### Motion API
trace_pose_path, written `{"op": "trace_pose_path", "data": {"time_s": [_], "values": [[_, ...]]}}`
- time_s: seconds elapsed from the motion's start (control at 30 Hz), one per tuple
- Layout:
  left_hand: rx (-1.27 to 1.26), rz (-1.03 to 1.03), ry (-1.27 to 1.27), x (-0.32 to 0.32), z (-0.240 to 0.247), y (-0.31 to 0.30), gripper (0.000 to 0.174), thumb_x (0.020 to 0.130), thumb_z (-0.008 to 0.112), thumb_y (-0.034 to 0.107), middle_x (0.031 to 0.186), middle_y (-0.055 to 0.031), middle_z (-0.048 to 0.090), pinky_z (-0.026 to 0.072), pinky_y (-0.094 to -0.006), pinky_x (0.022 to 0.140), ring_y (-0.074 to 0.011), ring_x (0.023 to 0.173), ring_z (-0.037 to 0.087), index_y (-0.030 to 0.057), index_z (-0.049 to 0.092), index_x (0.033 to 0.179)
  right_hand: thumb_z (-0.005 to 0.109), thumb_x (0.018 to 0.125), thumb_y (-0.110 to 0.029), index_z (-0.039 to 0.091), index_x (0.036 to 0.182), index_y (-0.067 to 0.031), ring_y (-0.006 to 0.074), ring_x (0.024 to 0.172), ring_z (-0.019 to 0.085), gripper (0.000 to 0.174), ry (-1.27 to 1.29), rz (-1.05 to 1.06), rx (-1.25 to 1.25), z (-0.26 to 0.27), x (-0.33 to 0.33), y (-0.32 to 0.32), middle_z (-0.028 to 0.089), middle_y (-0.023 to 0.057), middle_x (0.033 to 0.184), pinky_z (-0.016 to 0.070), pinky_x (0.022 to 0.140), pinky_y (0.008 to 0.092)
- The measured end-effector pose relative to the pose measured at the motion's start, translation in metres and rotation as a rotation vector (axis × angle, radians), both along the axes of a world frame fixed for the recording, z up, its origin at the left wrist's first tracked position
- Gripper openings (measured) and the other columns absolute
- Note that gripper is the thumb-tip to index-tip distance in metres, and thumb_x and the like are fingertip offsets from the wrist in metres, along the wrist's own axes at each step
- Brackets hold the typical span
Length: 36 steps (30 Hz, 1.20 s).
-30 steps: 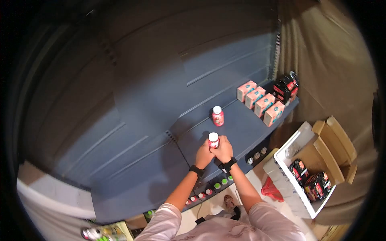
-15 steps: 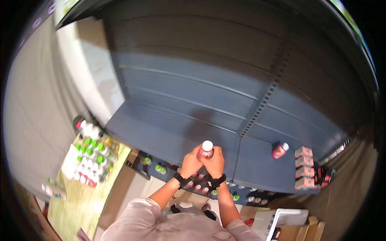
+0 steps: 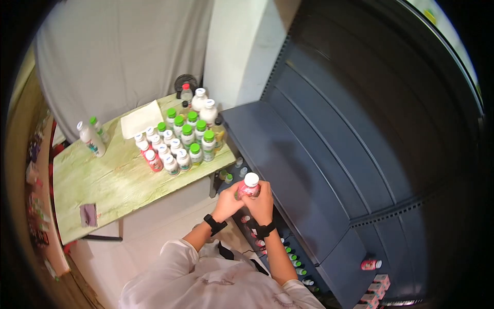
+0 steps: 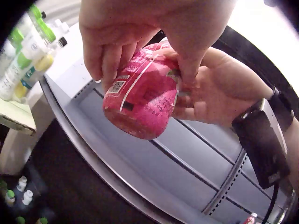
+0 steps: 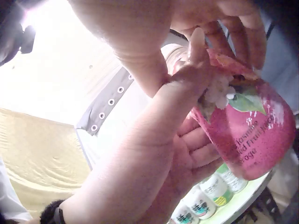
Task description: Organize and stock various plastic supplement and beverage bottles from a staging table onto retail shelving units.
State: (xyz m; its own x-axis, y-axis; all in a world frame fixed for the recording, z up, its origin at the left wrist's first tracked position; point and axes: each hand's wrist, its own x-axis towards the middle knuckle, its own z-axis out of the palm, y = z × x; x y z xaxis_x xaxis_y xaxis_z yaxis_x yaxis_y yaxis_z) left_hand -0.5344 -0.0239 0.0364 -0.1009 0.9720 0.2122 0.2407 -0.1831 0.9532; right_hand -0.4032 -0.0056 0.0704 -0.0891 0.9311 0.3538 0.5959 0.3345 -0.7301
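A pink-labelled drink bottle [image 3: 249, 191] with a white cap is held upright in front of the chest, between both hands. My left hand [image 3: 227, 204] grips it from the left side, and my right hand [image 3: 261, 204] from the right, thumbs meeting on the near side. In the left wrist view the bottle [image 4: 142, 95] shows a code and small print on its label. The right wrist view shows a flower and a green leaf on the bottle [image 5: 254, 133], with fingers around its upper part.
At left stands a green-topped table [image 3: 103, 177] with several white, green-capped and pink bottles [image 3: 177, 139] grouped together. A dark shelf [image 3: 293, 170] runs along the right. Another pink bottle [image 3: 369, 264] and pink boxes [image 3: 378, 288] stand at its far right end. More bottles line the lower shelf.
The head view has swung left, from the shelf's boxed end to the bottle-covered table. Both hands keep hold of the pink bottle throughout.
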Motion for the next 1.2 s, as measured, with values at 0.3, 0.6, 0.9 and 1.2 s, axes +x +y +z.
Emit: {"op": "trace_pose_path", "data": {"time_s": [0.3,0.6,0.9,1.2], "values": [[0.036,0.302,0.030,-0.120,-0.007,-0.018,0.052,0.076,0.074,0.020,0.102,-0.0224,0.070,0.0540,-0.0406,0.079,-0.0392,0.094,0.068,0.0045,0.062,0.124,0.082,0.075,-0.022,0.051,0.110,0.0023,0.0320,0.094,0.059,0.053,-0.002,0.348,-0.012,-0.013,-0.128,0.016,0.056,0.0183,0.103,0.0476,0.082,0.0402],[-0.019,0.511,0.041,-0.223,-0.040,-0.049,0.053,0.075,0.078,0.022,0.100,-0.0222,0.070,0.0543,-0.0399,0.077,-0.0383,0.093,0.069,0.0042,0.063,0.122,0.077,0.080,-0.023,0.048,0.116,0.0024,0.0365,0.101,0.057,0.053,-0.044,0.635,-0.136,-0.032,-0.240,0.013,0.055,0.0207,0.109,0.0466,0.087,0.0428],[-0.165,0.562,0.220,-0.286,-0.099,-0.060,0.058,0.073,0.079,0.028,0.095,-0.0218,0.070,0.0543,-0.0449,0.074,-0.0398,0.087,0.068,0.0063,0.061,0.123,0.071,0.087,-0.023,0.039,0.138,0.0018,0.0338,0.117,0.055,0.065,-0.009,0.848,-0.383,-0.121,-0.297,0.014,0.054,0.0223,0.125,0.0467,0.097,0.0401],[-0.198,0.556,0.310,-0.296,-0.133,-0.044,0.067,0.073,0.082,0.039,0.090,-0.0222,0.070,0.0536,-0.0472,0.071,-0.0408,0.084,0.068,0.0056,0.057,0.125,0.069,0.090,-0.027,0.026,0.150,0.0011,0.0305,0.126,0.052,0.080,-0.052,0.901,-0.623,-0.132,-0.293,0.026,0.051,0.0215,0.136,0.0423,0.104,0.0394]]}}
